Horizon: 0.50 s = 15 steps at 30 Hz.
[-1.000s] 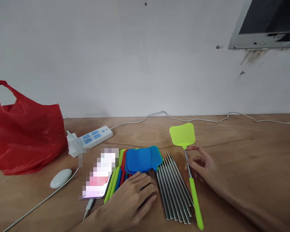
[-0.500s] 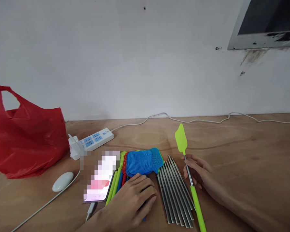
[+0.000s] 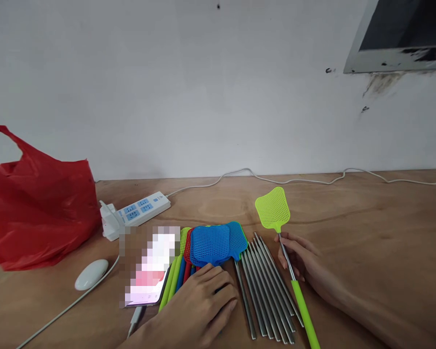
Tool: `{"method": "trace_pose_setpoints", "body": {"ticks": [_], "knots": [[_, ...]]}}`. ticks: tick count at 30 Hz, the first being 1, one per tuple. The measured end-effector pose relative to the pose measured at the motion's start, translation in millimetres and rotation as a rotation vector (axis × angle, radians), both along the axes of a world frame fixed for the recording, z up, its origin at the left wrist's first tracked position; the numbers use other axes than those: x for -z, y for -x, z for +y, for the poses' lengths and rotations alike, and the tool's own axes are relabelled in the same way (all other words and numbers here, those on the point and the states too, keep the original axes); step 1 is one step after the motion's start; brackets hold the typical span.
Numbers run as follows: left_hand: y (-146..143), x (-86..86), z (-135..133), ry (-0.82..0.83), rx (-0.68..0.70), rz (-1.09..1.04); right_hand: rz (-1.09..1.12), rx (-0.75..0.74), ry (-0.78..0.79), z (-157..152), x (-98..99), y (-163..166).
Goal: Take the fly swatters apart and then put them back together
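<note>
A lime-green fly swatter (image 3: 272, 208) with a perforated head, thin metal shaft and green handle is in my right hand (image 3: 300, 254). My fingers and thumb pinch the shaft just below the head, which faces me. My left hand (image 3: 207, 300) lies curled over a pile of fly swatters, its fingers bent across the handles below a blue swatter head (image 3: 211, 244); its grip underneath is partly hidden. Red (image 3: 188, 249) and green (image 3: 184, 237) heads show beneath the blue ones. Several metal rods (image 3: 269, 291) lie side by side between my hands.
A phone (image 3: 152, 271) with a lit, blurred screen lies left of the pile, plugged into a cable. Further left are a white mouse-shaped object (image 3: 91, 275), a white power strip (image 3: 145, 209) and a red plastic bag (image 3: 39, 208). A white cord (image 3: 247, 169) runs along the wall.
The green fly swatter in my right hand has turned about its shaft, from nearly edge-on to showing its broad face. One metal rod at the left now lies apart from the others.
</note>
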State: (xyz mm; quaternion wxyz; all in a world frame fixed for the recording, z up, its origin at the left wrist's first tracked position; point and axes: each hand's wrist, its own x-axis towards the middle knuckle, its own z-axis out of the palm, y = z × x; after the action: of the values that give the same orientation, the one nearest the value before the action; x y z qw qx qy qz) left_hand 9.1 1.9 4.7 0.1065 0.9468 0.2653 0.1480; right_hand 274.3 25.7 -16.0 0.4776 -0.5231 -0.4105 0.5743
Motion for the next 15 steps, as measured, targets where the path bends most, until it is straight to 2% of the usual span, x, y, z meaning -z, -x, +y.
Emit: {"method": "trace_pose_setpoints", "body": {"ticks": [5, 15], "knots": [[-1.8, 1.3, -0.6, 0.009, 0.028, -0.016, 0.048, 0.009, 0.010, 0.3, -2.2, -3.7], [2.2, -2.0, 1.7, -0.003, 0.007, -0.120, 0.381, 0.010, 0.050, -2.8, 0.2, -8.0]]}}
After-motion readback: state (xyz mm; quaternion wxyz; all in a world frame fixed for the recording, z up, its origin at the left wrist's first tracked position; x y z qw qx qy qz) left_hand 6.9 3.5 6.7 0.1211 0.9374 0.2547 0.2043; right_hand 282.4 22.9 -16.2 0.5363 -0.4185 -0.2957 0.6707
